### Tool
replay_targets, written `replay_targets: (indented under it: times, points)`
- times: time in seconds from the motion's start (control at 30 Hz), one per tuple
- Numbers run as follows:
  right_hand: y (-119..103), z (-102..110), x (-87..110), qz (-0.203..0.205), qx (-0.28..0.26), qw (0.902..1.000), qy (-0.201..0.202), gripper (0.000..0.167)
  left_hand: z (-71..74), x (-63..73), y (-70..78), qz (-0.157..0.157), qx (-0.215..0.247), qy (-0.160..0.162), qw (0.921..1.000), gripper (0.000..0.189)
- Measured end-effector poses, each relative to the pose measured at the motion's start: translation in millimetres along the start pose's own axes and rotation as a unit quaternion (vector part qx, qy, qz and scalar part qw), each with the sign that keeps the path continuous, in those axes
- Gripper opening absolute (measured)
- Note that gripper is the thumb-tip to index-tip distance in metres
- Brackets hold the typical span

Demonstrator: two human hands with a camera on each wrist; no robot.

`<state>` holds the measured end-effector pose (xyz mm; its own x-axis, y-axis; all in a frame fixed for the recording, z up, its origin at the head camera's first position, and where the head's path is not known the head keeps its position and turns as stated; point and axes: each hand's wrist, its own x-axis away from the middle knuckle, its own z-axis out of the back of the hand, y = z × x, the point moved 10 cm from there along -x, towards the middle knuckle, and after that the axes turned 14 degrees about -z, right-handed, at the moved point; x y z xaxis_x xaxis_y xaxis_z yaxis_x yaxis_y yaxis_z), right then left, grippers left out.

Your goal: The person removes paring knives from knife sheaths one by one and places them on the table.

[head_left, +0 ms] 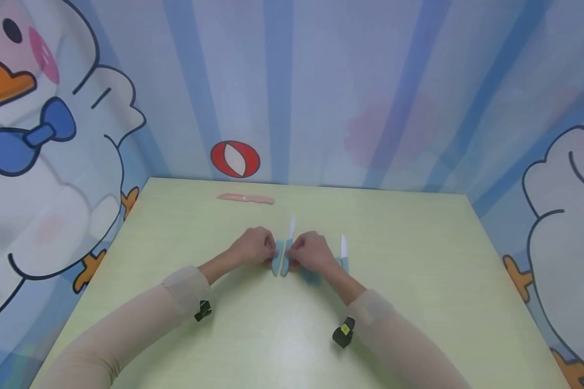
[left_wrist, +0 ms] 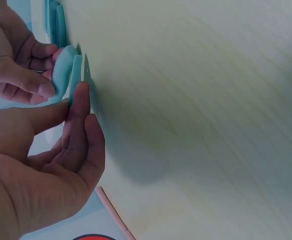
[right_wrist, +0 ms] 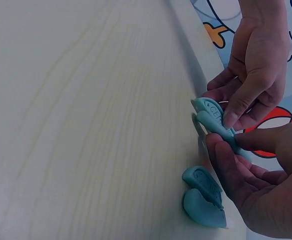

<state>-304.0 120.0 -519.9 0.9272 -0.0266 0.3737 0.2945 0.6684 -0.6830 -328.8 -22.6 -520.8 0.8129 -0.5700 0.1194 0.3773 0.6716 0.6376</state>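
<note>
In the head view, my left hand (head_left: 254, 246) pinches a light blue, handle-shaped piece (head_left: 277, 260) between thumb and fingers. Close beside it, my right hand (head_left: 312, 251) grips the light blue handle of a small knife (head_left: 285, 263), whose white blade points away from me. The two blue parts stand nearly parallel, with a narrow gap seen from above. Raised lettering shows on the left hand's piece (right_wrist: 212, 106) in the right wrist view. A second blue-handled knife (head_left: 344, 247) lies to the right, partly hidden by my right wrist, beside another blue piece (head_left: 311, 277).
A pink knife-shaped object (head_left: 245, 199) lies near the back edge of the pale table (head_left: 409, 324). Behind the table hangs a striped blue backdrop (head_left: 316, 97) with cartoon birds. A dark wrist device (head_left: 343, 332) hangs at my right sleeve, another (head_left: 203, 310) at the left.
</note>
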Motion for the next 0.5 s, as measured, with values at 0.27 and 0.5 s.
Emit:
replay_targets:
  times: [0.27, 0.5]
  points:
    - [-3, -8, -3.9, 0.008, 0.013, 0.9998, -0.013, 0.019, -7.2, 2.3, -4.6, 0.013, 0.015, -0.007, 0.9998, 0.013]
    - [-5, -10, -2.1, -0.01, 0.007, 0.9996, -0.027, 0.019, -11.5, 4.0, -7.1, 0.034, 0.044, -0.025, 0.9982, 0.011]
